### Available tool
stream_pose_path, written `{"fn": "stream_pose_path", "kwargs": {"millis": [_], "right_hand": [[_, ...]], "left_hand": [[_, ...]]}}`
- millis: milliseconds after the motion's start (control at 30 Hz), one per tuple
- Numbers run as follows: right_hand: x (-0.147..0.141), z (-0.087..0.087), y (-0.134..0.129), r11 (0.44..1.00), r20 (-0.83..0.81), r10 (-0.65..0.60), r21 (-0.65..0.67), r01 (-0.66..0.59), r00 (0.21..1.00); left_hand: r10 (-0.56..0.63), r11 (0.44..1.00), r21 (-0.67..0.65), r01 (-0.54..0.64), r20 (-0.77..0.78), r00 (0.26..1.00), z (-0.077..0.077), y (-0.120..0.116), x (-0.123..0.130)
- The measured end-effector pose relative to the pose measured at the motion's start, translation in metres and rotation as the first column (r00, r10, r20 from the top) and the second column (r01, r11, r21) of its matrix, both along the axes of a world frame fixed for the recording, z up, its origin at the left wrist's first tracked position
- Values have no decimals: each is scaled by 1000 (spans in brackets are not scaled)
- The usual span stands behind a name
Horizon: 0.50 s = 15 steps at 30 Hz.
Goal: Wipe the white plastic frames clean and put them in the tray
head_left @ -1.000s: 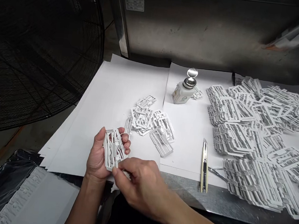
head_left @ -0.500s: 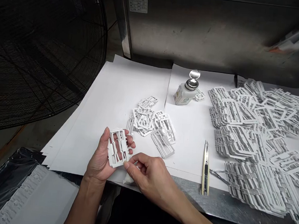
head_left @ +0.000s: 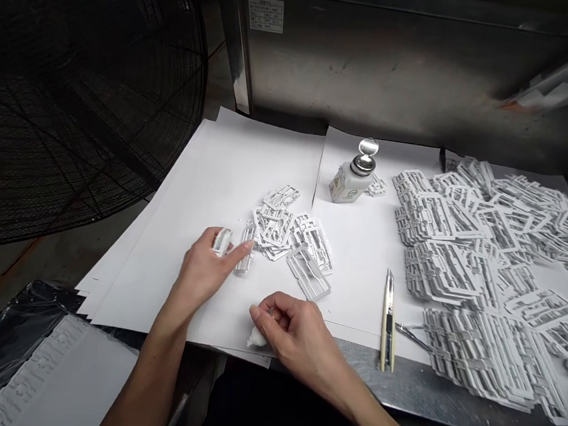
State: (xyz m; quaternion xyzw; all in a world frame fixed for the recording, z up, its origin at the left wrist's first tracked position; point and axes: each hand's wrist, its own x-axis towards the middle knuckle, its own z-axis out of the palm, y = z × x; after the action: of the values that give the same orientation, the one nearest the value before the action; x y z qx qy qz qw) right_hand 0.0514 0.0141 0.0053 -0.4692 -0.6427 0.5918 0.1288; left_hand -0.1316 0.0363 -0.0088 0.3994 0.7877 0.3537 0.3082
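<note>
My left hand (head_left: 204,269) is turned palm down over the paper, a white plastic frame (head_left: 221,241) partly showing beyond its knuckles. Its thumb stretches to the right, over another thin slotted frame (head_left: 244,253) that lies at the edge of a small heap of such frames (head_left: 273,229). Most of the held piece is hidden by the hand. My right hand (head_left: 293,331) is closed near the front edge, with a wad of white cloth or cotton (head_left: 257,338) sticking out below its fingers. A single frame (head_left: 307,273) lies flat just beyond my right hand.
White sheets (head_left: 157,274) cover the metal bench (head_left: 413,379). A pump bottle (head_left: 351,183) with its lid up stands at the back. On the right are a box cutter (head_left: 388,323), tweezers (head_left: 413,336) and large stacks of frames (head_left: 481,352). A big fan (head_left: 88,100) stands left.
My left hand has turned over from palm up to palm down, carrying its frame towards the small heap. My right hand has come away from that frame, shifting slightly right with the white wad.
</note>
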Motion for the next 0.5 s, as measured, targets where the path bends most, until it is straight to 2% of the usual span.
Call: {"fn": "stream_pose_path", "kwargs": {"millis": [67, 167, 300, 400, 500], "right_hand": [[2, -2, -2, 1000, -14, -13, -13, 13, 1000], [7, -4, -3, 998, -50, -42, -46, 40, 998], [14, -6, 2, 991, -127, -94, -107, 81, 987], [18, -3, 9, 987, -181, -131, -120, 110, 975], [24, 2, 15, 986, -214, -156, -93, 139, 964]], "left_hand": [[-110, 989, -105, 102, -82, 991, 0, 5, 2], [-146, 978, -158, 134, -68, 987, 0, 3, 3], [-89, 995, -50, 91, 50, 995, 2, -16, 6], [-44, 998, 46, 38, 135, 990, 10, -33, 20], [-82, 991, 119, 61, 180, 980, 22, -45, 39]]}}
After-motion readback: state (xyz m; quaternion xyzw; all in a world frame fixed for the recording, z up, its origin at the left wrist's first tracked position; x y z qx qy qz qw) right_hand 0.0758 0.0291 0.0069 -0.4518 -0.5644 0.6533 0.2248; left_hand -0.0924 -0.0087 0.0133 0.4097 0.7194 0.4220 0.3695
